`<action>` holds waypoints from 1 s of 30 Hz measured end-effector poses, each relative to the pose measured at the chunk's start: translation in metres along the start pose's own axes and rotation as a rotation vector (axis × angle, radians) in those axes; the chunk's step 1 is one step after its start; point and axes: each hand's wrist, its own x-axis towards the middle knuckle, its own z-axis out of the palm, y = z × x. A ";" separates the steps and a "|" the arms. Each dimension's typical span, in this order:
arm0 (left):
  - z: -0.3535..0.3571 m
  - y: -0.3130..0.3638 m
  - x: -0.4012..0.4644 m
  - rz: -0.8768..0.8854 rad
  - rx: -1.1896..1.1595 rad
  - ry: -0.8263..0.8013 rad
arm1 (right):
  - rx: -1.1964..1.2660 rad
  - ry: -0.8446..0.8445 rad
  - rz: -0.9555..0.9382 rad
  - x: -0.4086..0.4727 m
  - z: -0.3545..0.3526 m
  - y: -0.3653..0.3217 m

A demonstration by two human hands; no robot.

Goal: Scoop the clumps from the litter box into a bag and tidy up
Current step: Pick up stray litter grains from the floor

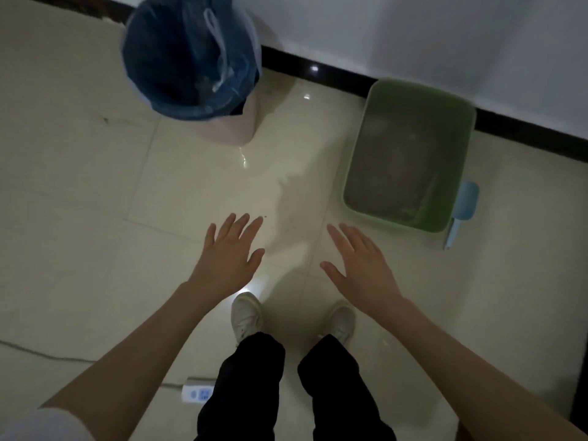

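Dim room, head view only: pale glossy floor tiles with thin grout lines, a white wall along the top and a black skirting strip at its foot catching small glints of light. At 11 o'clock a pink bin lined with a blue bag, mouth open; contents too dark to read. At 2 o'clock a green litter box set against the skirting, greyish litter inside, clumps not distinguishable. A light blue scoop lies on the floor touching the box's right side, handle toward 5 o'clock. Person stands at 6 o'clock: white shoes, dark trousers. Left hand and right hand both held out palm-down above the floor, fingers straight and spread, holding nothing, well apart from the box and the bin. A white power strip with a cable lies on the tiles at 7 o'clock.
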 end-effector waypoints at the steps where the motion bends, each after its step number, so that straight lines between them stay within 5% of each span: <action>1: 0.023 -0.010 0.010 0.000 0.008 -0.007 | -0.010 -0.003 -0.013 0.017 0.020 0.006; 13: 0.238 -0.106 0.164 0.060 -0.073 0.168 | -0.081 -0.016 -0.156 0.212 0.212 0.070; 22: 0.280 -0.104 0.198 -0.045 -0.388 0.340 | 0.295 0.156 -0.027 0.259 0.254 0.091; 30: 0.294 -0.074 0.230 0.045 -0.406 0.341 | 0.287 0.357 -0.053 0.277 0.278 0.088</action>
